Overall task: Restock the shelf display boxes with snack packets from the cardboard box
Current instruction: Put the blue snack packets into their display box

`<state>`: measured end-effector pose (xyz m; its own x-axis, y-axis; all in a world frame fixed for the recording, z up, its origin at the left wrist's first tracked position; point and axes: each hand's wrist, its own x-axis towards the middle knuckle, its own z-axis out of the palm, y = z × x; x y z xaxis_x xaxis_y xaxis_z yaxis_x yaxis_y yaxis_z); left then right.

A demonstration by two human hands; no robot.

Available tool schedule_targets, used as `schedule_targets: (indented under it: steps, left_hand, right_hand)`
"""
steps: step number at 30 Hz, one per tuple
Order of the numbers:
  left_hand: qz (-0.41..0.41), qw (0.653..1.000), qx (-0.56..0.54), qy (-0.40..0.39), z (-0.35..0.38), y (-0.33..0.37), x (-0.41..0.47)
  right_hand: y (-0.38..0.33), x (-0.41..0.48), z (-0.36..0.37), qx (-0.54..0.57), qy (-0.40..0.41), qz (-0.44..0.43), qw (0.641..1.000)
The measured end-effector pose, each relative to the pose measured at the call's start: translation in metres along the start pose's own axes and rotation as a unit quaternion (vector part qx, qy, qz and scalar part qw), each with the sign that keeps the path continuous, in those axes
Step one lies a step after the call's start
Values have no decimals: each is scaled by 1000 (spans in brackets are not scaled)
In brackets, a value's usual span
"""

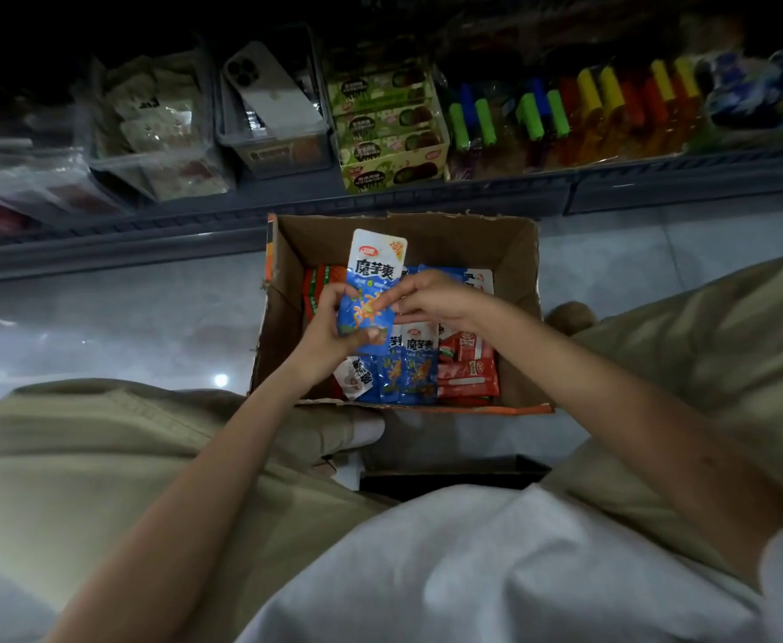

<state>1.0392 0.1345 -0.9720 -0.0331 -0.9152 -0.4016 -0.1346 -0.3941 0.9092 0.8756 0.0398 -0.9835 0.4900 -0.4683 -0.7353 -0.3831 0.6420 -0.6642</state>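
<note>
An open cardboard box (515, 280) sits on the floor between my knees, holding blue packets (415, 373) and red packets (471, 373). My left hand (329, 331) grips a stack of blue and white snack packets (373, 276) upright above the box. My right hand (431, 297) pinches the right edge of the same stack with fingertips. On the low shelf beyond the box stand clear display bins (157, 127) and a green display box (387, 127).
A phone (271, 90) leans in a clear bin on the shelf. Coloured-cap bottles (566, 113) fill the shelf's right part. The shelf's grey front rail (380, 201) runs just behind the box. Pale tiled floor (102, 327) lies on both sides.
</note>
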Motion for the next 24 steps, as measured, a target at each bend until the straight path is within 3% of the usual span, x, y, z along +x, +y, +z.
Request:
schedule_targets:
  steps: [2, 5, 8, 10, 13, 19, 24]
  left_hand:
    - [10, 999, 4, 40, -3, 2, 1]
    - [-21, 996, 49, 71, -10, 1, 4]
    - [-51, 989, 56, 126, -15, -3, 7]
    - [-66, 985, 60, 150, -18, -5, 8]
    - [-69, 980, 79, 169, -20, -6, 6]
    - [-61, 974, 134, 173, -21, -8, 8]
    - [-74, 975, 140, 158, -20, -6, 5]
  right_hand:
    - [-2, -3, 5, -19, -27, -10, 999]
    - [20, 8, 4, -84, 31, 12, 996]
    - [57, 25, -4, -266, 37, 118, 956]
    - [78, 32, -7, -302, 13, 201, 932]
    - [94, 39, -1, -303, 19, 238, 923]
    - [87, 39, 8, -316, 134, 203, 917]
    - [52, 28, -8, -189, 186, 104, 959]
